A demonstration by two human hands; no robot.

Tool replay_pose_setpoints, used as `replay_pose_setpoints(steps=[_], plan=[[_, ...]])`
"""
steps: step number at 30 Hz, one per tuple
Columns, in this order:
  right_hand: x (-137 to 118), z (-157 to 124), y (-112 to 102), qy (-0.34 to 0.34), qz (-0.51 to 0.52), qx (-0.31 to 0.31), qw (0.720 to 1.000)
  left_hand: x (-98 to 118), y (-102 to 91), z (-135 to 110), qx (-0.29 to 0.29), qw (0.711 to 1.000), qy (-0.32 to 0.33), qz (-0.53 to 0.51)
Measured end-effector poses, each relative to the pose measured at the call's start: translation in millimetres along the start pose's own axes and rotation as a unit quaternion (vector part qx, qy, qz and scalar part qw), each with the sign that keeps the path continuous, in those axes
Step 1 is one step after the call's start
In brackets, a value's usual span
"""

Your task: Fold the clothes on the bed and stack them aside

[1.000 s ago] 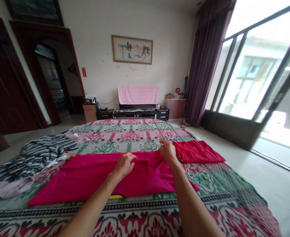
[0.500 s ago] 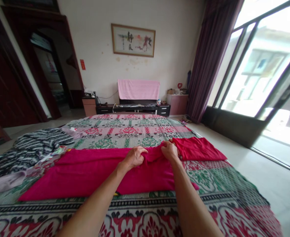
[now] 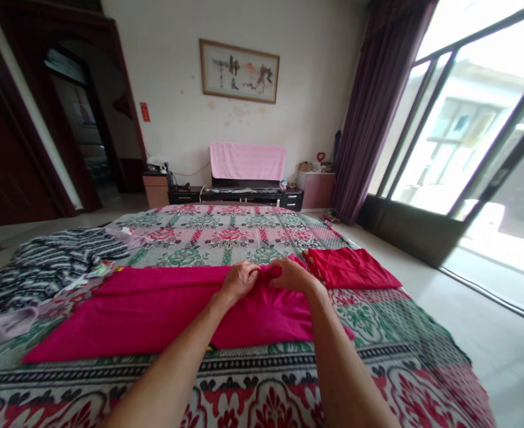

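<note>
A bright pink garment lies stretched sideways across the patterned cloth, folded into a long band. Near its far edge my left hand pinches the fabric. My right hand is close beside it, thumb and fingers closed on a gathered bit of the same fabric. The cloth bunches up between the two hands. To the right of my right hand lies a folded red garment, apart from my fingers.
The patterned cloth covers a broad round-edged surface. A black-and-white striped garment is heaped at the left. Beyond stands a low black cabinet with a pink towel above. Glass doors are on the right.
My right hand has moved left along the pink garment's far edge, nearer my left hand. The left hand keeps its grip. The whole view has shifted slightly.
</note>
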State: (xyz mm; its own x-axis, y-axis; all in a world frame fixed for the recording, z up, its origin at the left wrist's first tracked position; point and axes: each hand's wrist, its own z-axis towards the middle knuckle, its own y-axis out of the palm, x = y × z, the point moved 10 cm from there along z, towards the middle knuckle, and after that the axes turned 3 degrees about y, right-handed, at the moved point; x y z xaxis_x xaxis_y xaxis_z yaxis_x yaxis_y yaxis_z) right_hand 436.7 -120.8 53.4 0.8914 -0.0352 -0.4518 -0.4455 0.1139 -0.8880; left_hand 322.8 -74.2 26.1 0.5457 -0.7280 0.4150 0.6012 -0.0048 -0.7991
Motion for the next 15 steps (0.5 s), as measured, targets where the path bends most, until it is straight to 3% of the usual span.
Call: replay_pose_setpoints(steps=[3,7,9,13,15], plan=[[0.2,1.2,11.4,0.042,-0.062,0.002,0.997,-3.2,-0.3,0.5,0.005,1.000,-0.005,0.000],[10.0,3.5,3.2,0.109,-0.079,0.076,0.988,-2.0,-2.0,-0.3,0.012,1.000,0.001,-0.001],[9.5,5.5,-0.4,0.099,-0.069,0.091,0.988,0.9,-8.7,-0.2,0.021,1.000,0.000,-0.001],[6.5,9.3,-2.8,0.065,-0.062,0.096,0.991,9.1,-40.1,-1.7,0.056,0.998,-0.039,0.003],[6.9,10.4,0.0,0.060,-0.063,0.088,0.992,20.6,-43.1,-2.7,0.007,0.999,-0.032,-0.040]])
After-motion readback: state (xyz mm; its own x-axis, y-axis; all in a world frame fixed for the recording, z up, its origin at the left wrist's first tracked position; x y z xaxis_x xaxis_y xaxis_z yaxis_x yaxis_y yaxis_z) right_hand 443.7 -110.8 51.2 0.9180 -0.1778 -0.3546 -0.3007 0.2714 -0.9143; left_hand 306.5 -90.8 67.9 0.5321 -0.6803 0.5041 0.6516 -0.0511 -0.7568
